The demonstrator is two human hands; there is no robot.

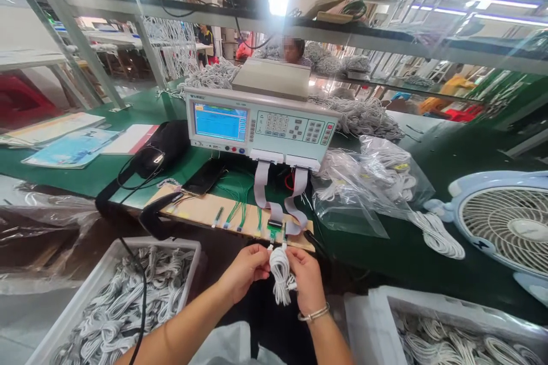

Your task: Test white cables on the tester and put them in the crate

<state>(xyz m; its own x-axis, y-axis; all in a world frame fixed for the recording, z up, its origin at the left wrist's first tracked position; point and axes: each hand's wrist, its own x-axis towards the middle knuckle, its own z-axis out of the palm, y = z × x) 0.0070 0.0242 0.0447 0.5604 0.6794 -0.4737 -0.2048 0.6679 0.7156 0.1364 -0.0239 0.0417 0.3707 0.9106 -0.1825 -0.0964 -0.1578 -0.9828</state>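
The coiled white cable point(280, 275) hangs between the two hands, its loops dangling toward the near side, below the fingertips. The left hand point(247, 270) pinches one cable end at the coil's upper left; the right hand point(306, 275) grasps the other end at its upper right. Both ends point toward the small green circuit board point(273, 230) at the near edge of the wooden board point(205, 214); whether either plug is fully seated, I cannot tell. Gray ribbon cables point(262, 182) run from there to the tester point(261, 120) on the far side. A left bin point(193, 265) and a right bin point(379, 328) hold more white cables.
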